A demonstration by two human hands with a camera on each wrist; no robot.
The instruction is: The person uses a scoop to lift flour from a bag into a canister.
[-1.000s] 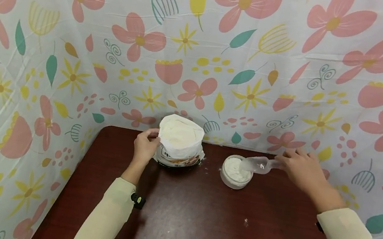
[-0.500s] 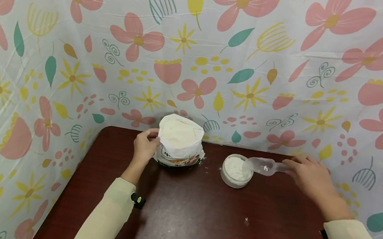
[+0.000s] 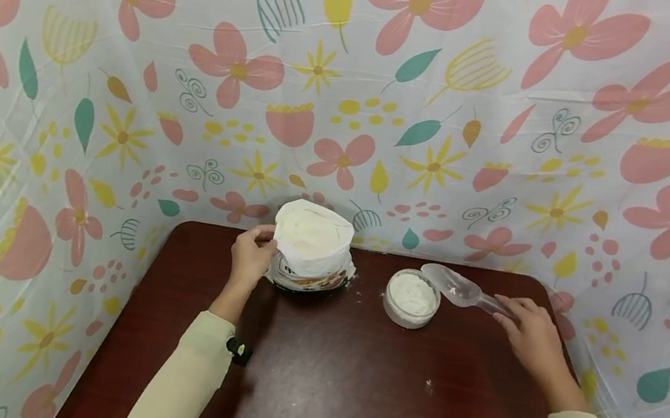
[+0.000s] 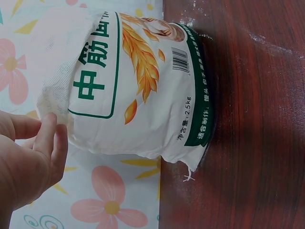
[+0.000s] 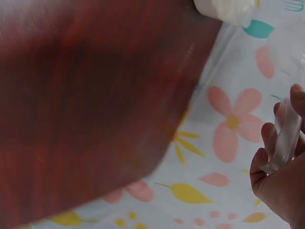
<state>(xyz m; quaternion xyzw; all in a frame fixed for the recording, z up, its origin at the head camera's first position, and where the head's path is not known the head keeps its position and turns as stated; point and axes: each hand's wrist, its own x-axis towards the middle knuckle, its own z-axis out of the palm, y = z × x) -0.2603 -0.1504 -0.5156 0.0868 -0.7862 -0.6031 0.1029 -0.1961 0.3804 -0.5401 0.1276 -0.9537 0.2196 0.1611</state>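
Note:
My left hand pinches the rolled-down rim of an open flour bag, which stands upright at the back of the table and is filled near its top with pale flour. In my right hand is the handle of a clear plastic scoop; the right wrist view shows the fingers curled round that handle. The scoop's bowl is just above and beside the right rim of a round clear container. White flour fills much of that container. A little powder clings to the scoop.
The dark red-brown table reaches back to a floral cloth hanging close behind it and along its left side. Small flour spills dot the tabletop. Container and bag stand a short way apart.
The scoop has come out of the container's flour and now tilts over its right rim. My right hand has dropped lower and toward me. The left hand stays at the bag.

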